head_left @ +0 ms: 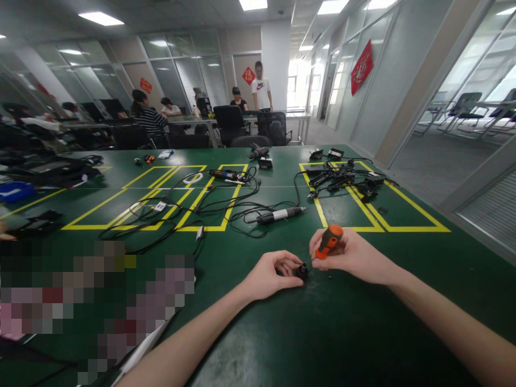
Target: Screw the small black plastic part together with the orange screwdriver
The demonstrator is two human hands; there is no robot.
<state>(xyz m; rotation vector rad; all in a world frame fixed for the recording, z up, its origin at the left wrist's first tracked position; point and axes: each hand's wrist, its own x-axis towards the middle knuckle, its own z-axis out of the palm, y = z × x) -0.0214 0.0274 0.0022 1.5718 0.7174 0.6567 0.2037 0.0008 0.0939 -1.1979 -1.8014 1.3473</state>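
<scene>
My left hand [278, 273] rests low over the green table [346, 333], its thumb and fingers closed round a small dark cylindrical part [302, 271] with a narrower top end. Just to the right, my right hand [342, 250] grips an orange and black screwdriver [330, 241], handle pointing up; its shaft can barely be made out. The screwdriver and the dark part are a short distance apart. A tiny dark piece [330, 277] lies on the table below my right hand.
Beyond my hands lie a silver and black electric screwdriver [282, 214] and tangled black cables [205, 207]. A pile of black parts [338, 176] sits at the back right, within yellow tape lines [419, 229]. Blurred blocks cover the lower left. Several people are in the background.
</scene>
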